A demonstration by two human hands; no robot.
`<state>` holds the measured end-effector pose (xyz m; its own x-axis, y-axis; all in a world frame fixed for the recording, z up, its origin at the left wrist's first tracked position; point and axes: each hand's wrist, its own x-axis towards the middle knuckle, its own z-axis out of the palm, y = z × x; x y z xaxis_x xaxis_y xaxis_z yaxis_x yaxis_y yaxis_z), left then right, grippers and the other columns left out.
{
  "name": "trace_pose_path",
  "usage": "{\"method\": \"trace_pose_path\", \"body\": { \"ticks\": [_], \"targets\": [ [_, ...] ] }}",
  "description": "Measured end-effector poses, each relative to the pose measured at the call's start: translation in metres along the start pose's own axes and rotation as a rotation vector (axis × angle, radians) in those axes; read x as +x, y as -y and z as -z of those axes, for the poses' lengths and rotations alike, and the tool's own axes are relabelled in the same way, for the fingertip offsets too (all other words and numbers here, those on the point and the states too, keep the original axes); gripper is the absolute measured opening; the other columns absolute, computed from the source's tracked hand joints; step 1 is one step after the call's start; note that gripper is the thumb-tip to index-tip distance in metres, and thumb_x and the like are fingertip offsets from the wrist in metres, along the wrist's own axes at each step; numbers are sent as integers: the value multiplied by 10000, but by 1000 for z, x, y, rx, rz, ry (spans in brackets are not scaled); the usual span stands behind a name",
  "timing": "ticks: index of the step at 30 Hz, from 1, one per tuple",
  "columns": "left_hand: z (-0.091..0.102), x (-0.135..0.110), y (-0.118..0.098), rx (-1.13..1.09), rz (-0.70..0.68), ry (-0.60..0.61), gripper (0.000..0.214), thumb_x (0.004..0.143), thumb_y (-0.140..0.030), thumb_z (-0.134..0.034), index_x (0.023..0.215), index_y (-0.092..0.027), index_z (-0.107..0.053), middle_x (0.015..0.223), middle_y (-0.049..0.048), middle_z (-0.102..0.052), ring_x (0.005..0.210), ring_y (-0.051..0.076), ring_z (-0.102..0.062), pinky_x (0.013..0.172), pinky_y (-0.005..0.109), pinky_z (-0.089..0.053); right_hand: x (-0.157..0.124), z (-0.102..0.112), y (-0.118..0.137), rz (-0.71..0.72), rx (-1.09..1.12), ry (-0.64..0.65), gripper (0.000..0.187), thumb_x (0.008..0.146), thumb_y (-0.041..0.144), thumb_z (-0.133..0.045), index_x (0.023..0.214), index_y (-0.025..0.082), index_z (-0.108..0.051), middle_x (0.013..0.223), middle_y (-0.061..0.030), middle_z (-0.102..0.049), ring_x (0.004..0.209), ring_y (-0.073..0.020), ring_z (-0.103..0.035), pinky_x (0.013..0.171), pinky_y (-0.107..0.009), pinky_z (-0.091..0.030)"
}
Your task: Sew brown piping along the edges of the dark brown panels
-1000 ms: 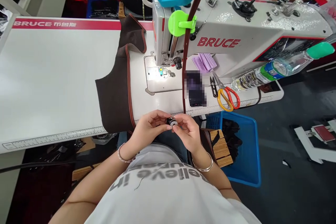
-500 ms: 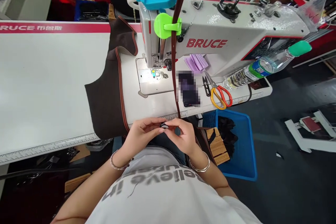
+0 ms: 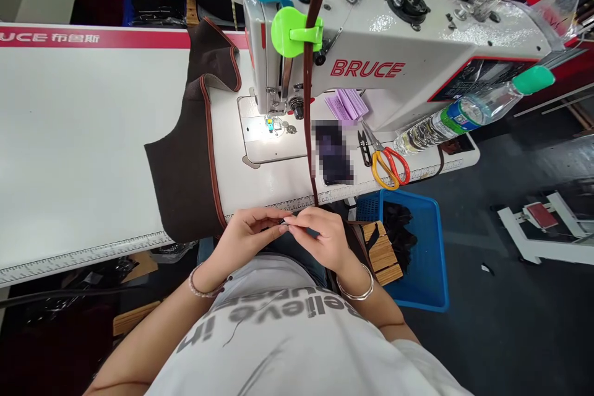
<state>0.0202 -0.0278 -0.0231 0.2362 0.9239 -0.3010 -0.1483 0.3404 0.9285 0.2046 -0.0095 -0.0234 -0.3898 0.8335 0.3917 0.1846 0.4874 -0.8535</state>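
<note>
In front of the table edge, my left hand (image 3: 250,232) and my right hand (image 3: 320,235) meet fingertip to fingertip. Both pinch a small dark bobbin (image 3: 283,221), mostly hidden by the fingers. Above them stands a white sewing machine (image 3: 371,43), its lit needle plate (image 3: 269,139) bare of fabric. A dark brown fabric piece (image 3: 180,179) with reddish-brown edging lies left of the needle. A narrow brown strip (image 3: 308,93) hangs down in front of the machine head, passing a green clip (image 3: 290,32), to just above my right hand.
Right of the needle plate lie a blurred-out dark phone-like object (image 3: 333,154), purple papers (image 3: 346,105), black thread snips (image 3: 364,148) and scissors (image 3: 390,167). A plastic bottle (image 3: 468,114) leans there. Below is a blue basket (image 3: 436,260) with dark cloth.
My fingers have turned the bobbin, so its pale round face no longer shows. Both hands stay together in the same place, while the whole view has shifted slightly.
</note>
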Motion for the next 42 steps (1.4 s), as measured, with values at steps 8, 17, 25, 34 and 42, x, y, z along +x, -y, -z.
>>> {"method": "trace_pose_path", "body": {
  "ticks": [8,17,25,34,42],
  "targets": [
    [8,-3,-2,-77,98,-13,273,744,-321,-787,967,-167,-760,869,71,-762,783,173,-701,741,264,-563,1,3,-3,-47,1,3,152,892,187,-644,982,239,-754,744,-24,-665,650,-136,-611,609,-261,-516],
    [11,-2,3,-193,117,37,221,783,-265,-759,992,-195,-753,883,43,-749,776,121,-665,741,216,-536,0,5,1,-93,-50,26,116,922,191,-586,881,203,-694,756,-28,-646,674,-141,-585,626,-277,-493],
    [7,-1,0,-370,107,63,166,766,-221,-765,927,-181,-756,925,71,-754,727,107,-654,707,209,-533,-2,5,5,-114,1,27,122,911,180,-581,822,202,-662,721,-19,-614,646,-137,-546,608,-281,-467],
    [7,-1,3,-415,153,37,206,720,-225,-797,914,-168,-762,861,66,-743,691,115,-652,675,222,-540,-4,4,4,-124,-3,7,130,910,187,-576,809,202,-656,714,-20,-612,650,-139,-552,609,-279,-466],
    [4,-2,0,-357,192,119,199,729,-230,-797,892,-142,-726,740,36,-700,669,110,-644,639,205,-526,0,-1,6,-126,22,-4,134,901,219,-591,797,201,-674,694,-16,-619,627,-132,-551,595,-273,-474]
  ]
}}
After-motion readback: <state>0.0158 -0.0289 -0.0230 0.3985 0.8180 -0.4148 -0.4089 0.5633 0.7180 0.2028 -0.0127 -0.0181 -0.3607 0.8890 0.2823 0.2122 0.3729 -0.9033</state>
